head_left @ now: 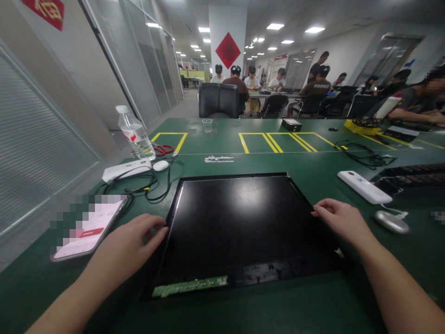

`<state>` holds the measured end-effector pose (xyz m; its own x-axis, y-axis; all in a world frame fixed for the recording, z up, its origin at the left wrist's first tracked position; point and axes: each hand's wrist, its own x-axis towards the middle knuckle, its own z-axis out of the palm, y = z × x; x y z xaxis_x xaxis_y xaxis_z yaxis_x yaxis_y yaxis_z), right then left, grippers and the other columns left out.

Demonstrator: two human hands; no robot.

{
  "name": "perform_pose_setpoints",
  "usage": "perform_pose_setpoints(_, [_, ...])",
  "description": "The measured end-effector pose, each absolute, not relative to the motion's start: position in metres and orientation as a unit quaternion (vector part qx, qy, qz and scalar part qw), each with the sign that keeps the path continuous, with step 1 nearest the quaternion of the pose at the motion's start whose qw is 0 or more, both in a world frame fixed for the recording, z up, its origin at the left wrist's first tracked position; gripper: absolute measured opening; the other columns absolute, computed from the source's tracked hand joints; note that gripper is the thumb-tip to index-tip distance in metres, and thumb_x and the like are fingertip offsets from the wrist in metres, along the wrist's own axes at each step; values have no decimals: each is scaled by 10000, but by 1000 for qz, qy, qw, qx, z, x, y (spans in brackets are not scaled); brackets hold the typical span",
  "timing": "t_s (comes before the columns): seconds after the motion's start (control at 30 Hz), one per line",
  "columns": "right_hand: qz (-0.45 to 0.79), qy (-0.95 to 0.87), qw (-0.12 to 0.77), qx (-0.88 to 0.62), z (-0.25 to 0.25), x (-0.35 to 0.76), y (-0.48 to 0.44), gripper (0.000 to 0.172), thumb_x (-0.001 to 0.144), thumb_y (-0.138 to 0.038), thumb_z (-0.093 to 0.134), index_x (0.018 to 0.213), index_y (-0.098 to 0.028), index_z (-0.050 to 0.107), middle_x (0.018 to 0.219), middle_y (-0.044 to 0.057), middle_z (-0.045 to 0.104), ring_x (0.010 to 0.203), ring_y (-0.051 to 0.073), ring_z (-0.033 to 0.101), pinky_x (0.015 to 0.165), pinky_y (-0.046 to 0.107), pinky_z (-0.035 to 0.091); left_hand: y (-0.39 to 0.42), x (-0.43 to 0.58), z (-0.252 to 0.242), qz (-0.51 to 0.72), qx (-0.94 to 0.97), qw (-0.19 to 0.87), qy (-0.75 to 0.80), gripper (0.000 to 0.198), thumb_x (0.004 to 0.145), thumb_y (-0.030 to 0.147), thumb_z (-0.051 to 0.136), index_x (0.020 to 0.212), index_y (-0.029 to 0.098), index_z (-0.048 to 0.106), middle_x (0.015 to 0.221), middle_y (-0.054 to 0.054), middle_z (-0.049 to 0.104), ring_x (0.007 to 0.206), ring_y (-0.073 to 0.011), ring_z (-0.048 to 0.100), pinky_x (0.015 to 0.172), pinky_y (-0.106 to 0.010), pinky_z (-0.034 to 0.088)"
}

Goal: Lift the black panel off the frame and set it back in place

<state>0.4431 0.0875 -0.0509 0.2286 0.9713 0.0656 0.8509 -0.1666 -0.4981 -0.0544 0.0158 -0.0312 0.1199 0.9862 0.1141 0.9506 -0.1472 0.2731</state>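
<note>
A black display panel (pixel 239 222) lies flat on the green table in front of me. A strip of green circuit board (pixel 189 286) runs along the left part of its near edge. My left hand (pixel 141 236) is at the panel's left edge, thumb and fingers closed on the rim. On the opposite side, my right hand (pixel 337 218) pinches the right edge with its fingertips. Small pale tabs stick out at the panel's far right corner and low on its right side.
Left of the panel are a phone (pixel 93 227), cables, a white power bank (pixel 127 170), red-handled scissors (pixel 163 149) and a water bottle (pixel 134 132). To the right sit another white power bank (pixel 365 187) and a silver mouse-shaped device (pixel 392 221). People work at tables behind.
</note>
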Motion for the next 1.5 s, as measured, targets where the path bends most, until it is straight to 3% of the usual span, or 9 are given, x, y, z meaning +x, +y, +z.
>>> perform_pose_setpoints(0.2, [136, -605, 219, -753, -49, 441, 86, 303, 731, -511, 522, 716, -268, 703, 733, 31, 765, 640, 242, 648, 613, 359, 447, 20, -58, -42, 105, 756, 50, 644, 486, 910, 501, 499, 1208, 183, 713, 1173, -157, 702, 990, -352, 703, 862, -491, 552])
perform_pose_setpoints(0.5, [129, -613, 218, -749, -47, 439, 86, 298, 725, -503, 516, 684, -269, 696, 686, 37, 743, 606, 240, 635, 583, 357, 439, 20, -48, -45, 86, 762, 47, 640, 467, 916, 379, 447, 1200, 165, 750, 1240, -183, 704, 1065, -360, 689, 930, -506, 544])
perform_pose_setpoints(0.67, [149, -600, 218, -755, -48, 439, 86, 287, 723, -499, 521, 713, -277, 702, 732, 30, 761, 693, 257, 667, 637, 364, 449, 19, -48, -46, 89, 763, 72, 636, 500, 936, 378, 403, 1221, 111, 717, 1240, -202, 683, 1095, -349, 675, 969, -490, 523])
perform_pose_setpoints(1.5, [200, -547, 252, -773, -58, 446, 93, 319, 732, -498, 542, 800, -243, 722, 798, 57, 781, 667, 245, 652, 638, 367, 448, 20, -52, -49, 108, 760, 84, 636, 473, 904, 385, 430, 1172, 136, 729, 1158, -157, 728, 1039, -339, 700, 906, -452, 547])
